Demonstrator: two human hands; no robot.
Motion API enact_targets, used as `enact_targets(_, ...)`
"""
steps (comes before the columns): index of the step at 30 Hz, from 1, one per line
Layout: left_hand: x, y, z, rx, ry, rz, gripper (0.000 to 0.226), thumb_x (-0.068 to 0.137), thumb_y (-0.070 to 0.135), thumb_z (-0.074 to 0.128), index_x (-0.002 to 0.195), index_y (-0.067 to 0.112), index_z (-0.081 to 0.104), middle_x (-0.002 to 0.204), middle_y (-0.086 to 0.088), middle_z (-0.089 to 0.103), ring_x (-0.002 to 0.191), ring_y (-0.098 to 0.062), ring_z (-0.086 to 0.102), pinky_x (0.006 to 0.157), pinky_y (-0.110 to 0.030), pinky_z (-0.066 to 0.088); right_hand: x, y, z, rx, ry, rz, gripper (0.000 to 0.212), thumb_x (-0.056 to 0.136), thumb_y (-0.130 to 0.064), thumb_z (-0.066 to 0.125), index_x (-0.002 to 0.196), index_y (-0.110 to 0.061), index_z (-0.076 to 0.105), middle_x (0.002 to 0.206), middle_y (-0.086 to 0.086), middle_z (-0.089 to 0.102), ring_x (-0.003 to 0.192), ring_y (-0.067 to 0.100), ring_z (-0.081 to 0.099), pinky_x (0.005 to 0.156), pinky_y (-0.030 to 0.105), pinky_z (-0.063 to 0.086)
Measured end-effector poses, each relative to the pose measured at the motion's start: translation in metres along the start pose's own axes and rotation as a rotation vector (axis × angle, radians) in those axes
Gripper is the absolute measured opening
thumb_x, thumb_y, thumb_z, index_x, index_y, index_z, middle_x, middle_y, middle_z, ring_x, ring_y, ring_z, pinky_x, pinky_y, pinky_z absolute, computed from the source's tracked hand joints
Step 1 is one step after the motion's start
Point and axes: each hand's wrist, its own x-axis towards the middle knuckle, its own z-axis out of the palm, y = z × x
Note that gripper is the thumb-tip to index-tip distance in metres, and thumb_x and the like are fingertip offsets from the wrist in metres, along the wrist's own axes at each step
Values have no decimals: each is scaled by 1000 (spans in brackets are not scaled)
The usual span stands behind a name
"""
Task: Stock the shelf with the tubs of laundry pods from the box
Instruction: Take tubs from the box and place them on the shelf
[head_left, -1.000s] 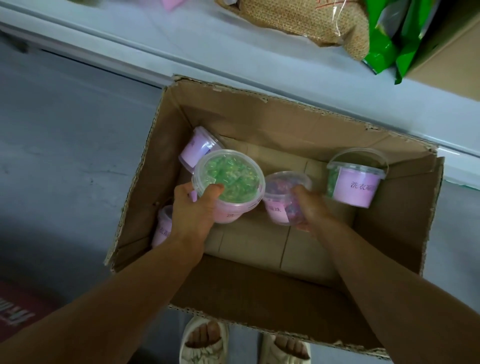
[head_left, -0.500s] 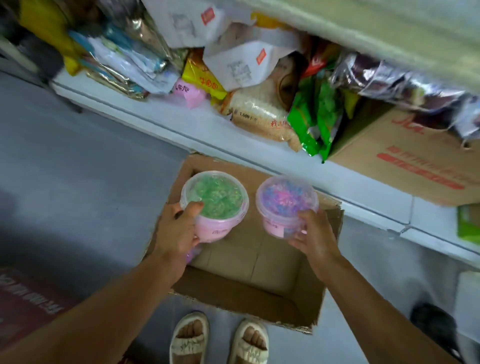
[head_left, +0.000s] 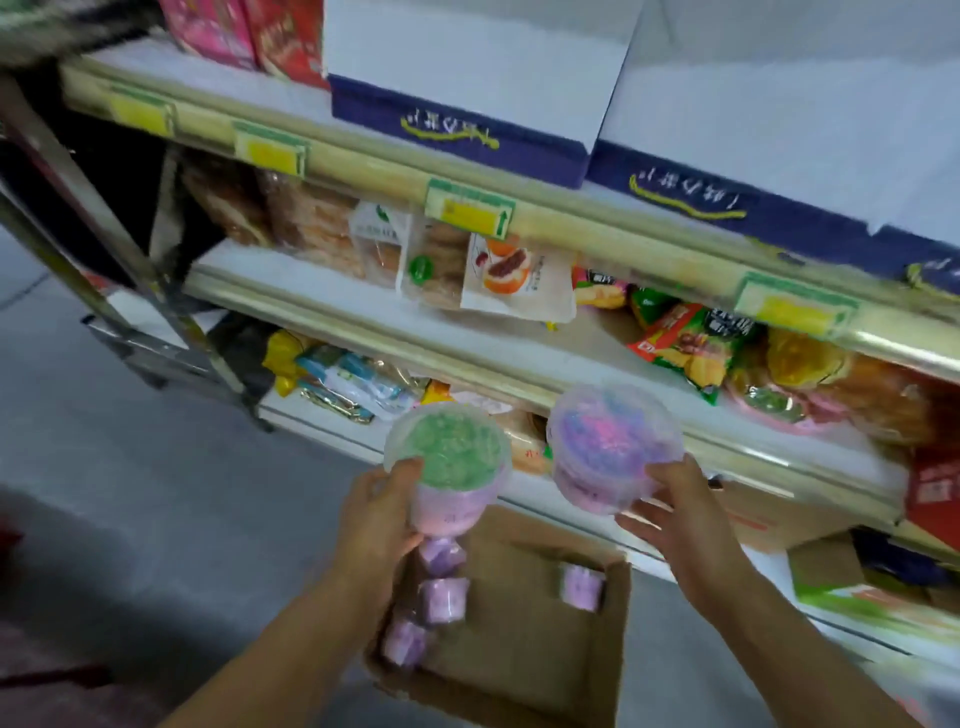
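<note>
Left hand (head_left: 376, 519), fingers curled round the side of the green tub (head_left: 448, 470), thumb hooked at the lid rim. Right hand (head_left: 675, 512), fingers and thumb cupped about the lower wall of the pink tub (head_left: 613, 447). Both tubs upright, slightly tilted, side by side and just apart, held in the air above the far edge of the box (head_left: 524, 644) and level with the front lip of a lower shelf (head_left: 467, 358).

Below the hands, inside the open cardboard box on the grey floor (head_left: 156, 493): three purple tubs (head_left: 441, 600) stacked along the left wall, a fourth tub (head_left: 583, 586) near the right wall. Behind the held tubs, shelf tiers crowded with snack bags (head_left: 680, 343) and wrapped pastries (head_left: 511, 275); yellow price labels (head_left: 470, 210) clipped to the upper rail; blue-and-white cartons (head_left: 457, 104) on the top tier. A metal rack frame (head_left: 104, 260) at far left. Bare strip of white shelf surface directly beyond the tubs, unobstructed at its front edge; details blurred by motion.

Compared with half a second earlier: both tubs raised from just over the box to shelf height, view tilted upward so that the upper tiers appear and the sandalled feet drop out of sight; grips unchanged.
</note>
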Motion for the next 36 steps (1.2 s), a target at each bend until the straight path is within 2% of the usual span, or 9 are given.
enact_targets(2, -24, 33, -1, -21, -16, 34, 33, 83, 30, 65, 107, 10, 52, 109, -18, 58, 79, -23, 58, 40, -17, 48, -23, -36, 8, -27, -8, -30, 44, 68, -30, 52, 110, -20, 50, 96, 4, 53, 84, 23, 58, 78, 37, 51)
enact_targets(6, -65, 88, -8, 2, -82, 94, 19, 91, 30, 55, 103, 16, 52, 103, -14, 60, 75, -22, 59, 40, -20, 46, -68, -98, 20, -4, 15, -94, 52, 57, -33, 53, 107, -21, 51, 93, 3, 55, 80, 21, 57, 71, 36, 50)
enact_targets(10, -98, 143, -11, 4, -139, 154, 20, 88, 36, 57, 102, 23, 52, 112, -13, 61, 91, -26, 61, 67, -31, 50, -105, -148, 26, -23, 22, -202, 72, 43, -41, 59, 111, -19, 54, 94, 4, 58, 80, 22, 59, 69, 35, 50)
enact_targets(13, -124, 184, -9, 19, -190, 232, 28, 89, 38, 57, 111, 22, 49, 114, -13, 59, 104, -31, 60, 74, -35, 51, -122, -185, 28, -13, 42, -256, 74, 43, -47, 59, 111, -18, 56, 99, 8, 57, 86, 28, 61, 73, 37, 52)
enact_targets(15, -140, 210, -5, 21, -238, 278, 27, 89, 39, 56, 110, 24, 49, 113, -13, 61, 98, -30, 62, 74, -36, 52, -131, -209, 29, -6, 33, -298, 68, 52, -46, 59, 112, -14, 56, 100, 13, 56, 94, 35, 62, 71, 36, 54)
enact_targets(19, -171, 255, 8, 2, -288, 356, 25, 90, 39, 55, 109, 25, 47, 102, -7, 60, 86, -23, 61, 77, -36, 48, -141, -255, 31, 37, -5, -397, 38, 76, -31, 57, 107, -9, 54, 98, 14, 58, 84, 31, 62, 72, 41, 55)
enact_targets(22, -189, 282, 16, -12, -297, 404, 27, 90, 41, 54, 112, 24, 50, 96, -6, 60, 83, -23, 61, 66, -33, 48, -144, -286, 30, 45, -20, -440, 21, 91, -25, 49, 108, -14, 54, 101, 16, 59, 86, 32, 61, 80, 44, 54)
enact_targets(31, -218, 340, 29, -81, -240, 450, 36, 86, 50, 56, 113, 27, 48, 109, -18, 59, 86, -31, 61, 69, -37, 51, -145, -358, 36, 81, -138, -502, 27, 91, -34, 53, 113, -19, 54, 107, 17, 59, 91, 34, 65, 82, 45, 53)
enact_targets(36, -214, 367, 29, -76, -200, 530, 26, 87, 49, 55, 99, 26, 53, 104, -13, 62, 84, -28, 62, 75, -39, 51, -136, -385, 55, 67, -193, -512, 24, 91, -34, 53, 110, -20, 57, 106, 19, 59, 89, 35, 63, 75, 42, 54)
